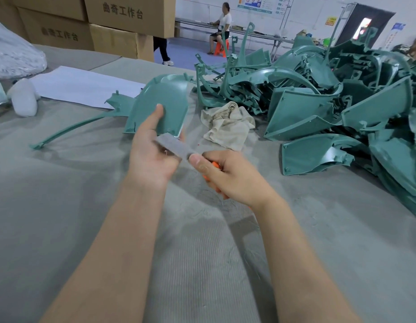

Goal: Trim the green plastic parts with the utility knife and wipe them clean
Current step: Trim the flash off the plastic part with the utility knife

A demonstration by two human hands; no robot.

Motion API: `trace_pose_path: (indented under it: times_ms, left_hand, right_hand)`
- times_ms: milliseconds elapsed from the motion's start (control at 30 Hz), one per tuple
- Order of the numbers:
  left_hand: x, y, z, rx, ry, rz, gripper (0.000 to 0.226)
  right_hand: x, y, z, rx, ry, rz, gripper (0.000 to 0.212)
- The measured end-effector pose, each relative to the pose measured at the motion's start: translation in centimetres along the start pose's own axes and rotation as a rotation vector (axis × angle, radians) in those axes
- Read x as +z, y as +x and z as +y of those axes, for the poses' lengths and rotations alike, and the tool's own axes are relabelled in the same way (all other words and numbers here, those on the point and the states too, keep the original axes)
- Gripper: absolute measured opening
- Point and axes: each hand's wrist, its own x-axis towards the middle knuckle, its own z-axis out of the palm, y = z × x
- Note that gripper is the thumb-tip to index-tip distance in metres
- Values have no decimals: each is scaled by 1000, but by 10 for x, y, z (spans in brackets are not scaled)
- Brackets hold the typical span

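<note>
My left hand (pixel 151 148) holds a curved green plastic part (pixel 162 106) by its near edge, thumb on its upper face, the other fingers hidden beneath. The part tilts up off the grey table cloth (pixel 85 206). My right hand (pixel 228 173) grips an orange-handled utility knife (pixel 215 165); its broad grey blade (pixel 172 148) lies across my left palm toward the part's edge. A crumpled beige rag (pixel 225 124) lies just right of the part.
A big heap of green plastic parts (pixel 330 101) fills the right side. A long thin green strip (pixel 74 129) lies at left. White paper (pixel 85 87), a white bag (pixel 23 99) and cardboard boxes (pixel 85 24) stand behind. A person sits far back (pixel 222 29).
</note>
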Motion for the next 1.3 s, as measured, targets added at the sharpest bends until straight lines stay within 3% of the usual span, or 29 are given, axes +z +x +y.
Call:
trace_pose_path:
  times_ms: [100, 167, 267, 367, 467, 533, 633, 733, 800, 900, 967, 1033, 1200, 1300]
  left_hand:
    - [-1, 1, 6, 108, 14, 40, 4]
    - [-1, 0, 10, 245, 2, 36, 9]
    - [-3, 1, 15, 402, 19, 14, 36]
    - [-3, 3, 12, 415, 58, 5, 42]
    - [-2, 4, 7, 387, 91, 5, 40]
    - [-2, 5, 4, 379, 112, 7, 34]
    - [-3, 7, 1, 346, 156, 6, 22]
    - [-2, 7, -4, 316, 160, 4, 23]
    - [0, 7, -8, 316, 154, 19, 24]
    - [2, 9, -15, 362, 223, 93, 29]
    - [4, 11, -21, 373, 273, 153, 18]
    - [6, 12, -25, 348, 259, 168, 7]
    - [2, 16, -24, 297, 188, 154, 5]
    - [-1, 19, -22, 282, 168, 143, 4]
  right_hand:
    - [-13, -4, -3, 51, 233, -29, 46]
    - [-32, -7, 0, 117, 326, 74, 49]
    - [-45, -9, 21, 407, 93, 234, 44]
    - [-40, -8, 39, 679, -141, 118, 34]
    - [-38, -4, 46, 628, -411, 122, 35]
    - [-41, -4, 48, 592, -457, 243, 32]
    - [-47, -4, 49, 531, -334, 551, 28]
    - [-43, -3, 42, 513, -135, 677, 43]
    - [-40, -1, 38, 531, -103, 674, 52]
    - [-38, 11, 43, 498, -259, 564, 32]
    - [-34, 26, 46, 526, -346, 349, 58]
    - [-24, 46, 44, 573, -333, 239, 68]
    - [-7, 93, 49, 638, -307, 344, 60]
    - [-3, 105, 41, 511, -221, 455, 40]
